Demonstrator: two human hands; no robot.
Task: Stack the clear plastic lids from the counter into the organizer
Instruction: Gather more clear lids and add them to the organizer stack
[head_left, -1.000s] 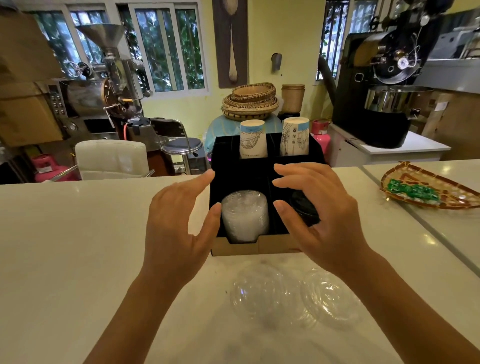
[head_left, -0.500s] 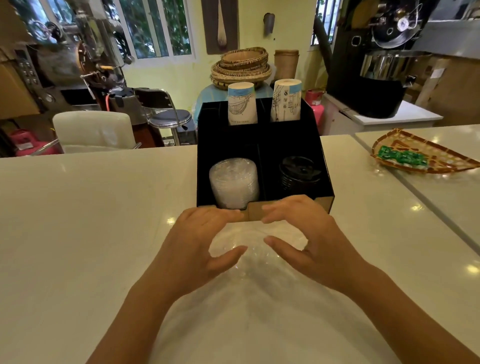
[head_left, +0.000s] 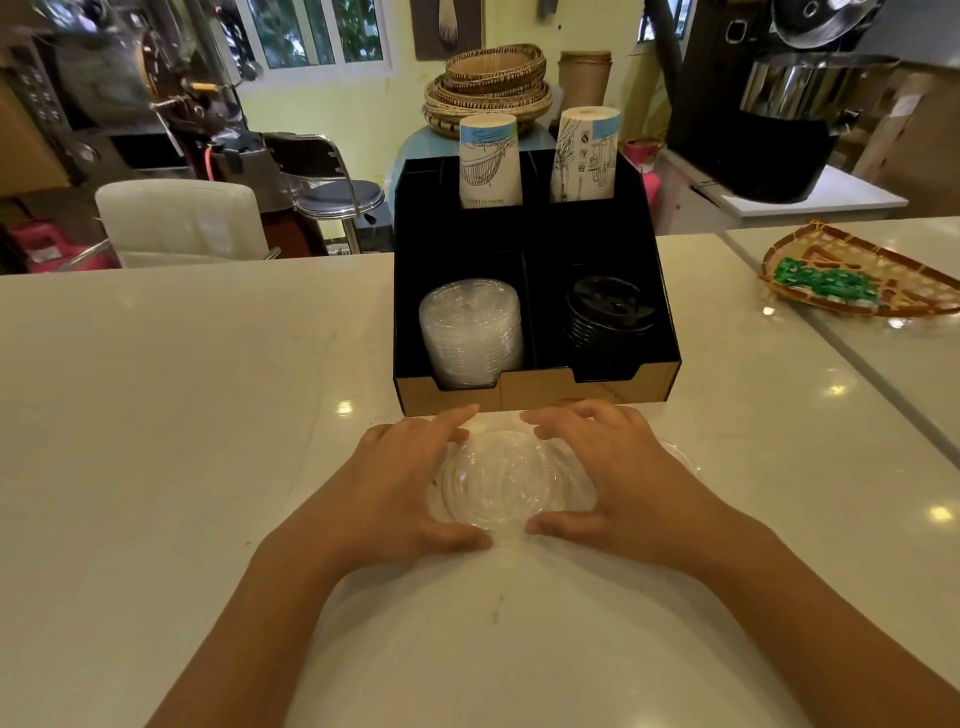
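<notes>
**Two hands cupping a clear lid at the organizer's front edge**

Two bare hands are resting on the white counter (head_left: 156, 415), just in front of the organizer (head_left: 535, 384). The left hand (head_left: 400, 483) and the right hand (head_left: 618, 478) are curving around opposite sides of a clear plastic lid (head_left: 498, 483) lying flat on the counter; thumbs are closing in at its near rim and fingers at its far rim, so both hands are grasping the lid, which is not lifted. A second clear lid edge (head_left: 683, 457) is showing just beyond the right hand, mostly hidden.

The organizer is standing near the counter's far edge, black inside with a tan front wall. A stack of clear lids (head_left: 470, 332) is sitting in its front-left compartment, a stack of black lids (head_left: 608, 317) in the front-right. Two stacks of paper cups, left (head_left: 490, 161) and right (head_left: 586, 153), are standing inverted in the rear compartments. A woven tray (head_left: 857, 280) holding green packets is lying towards the counter's right edge.
</notes>
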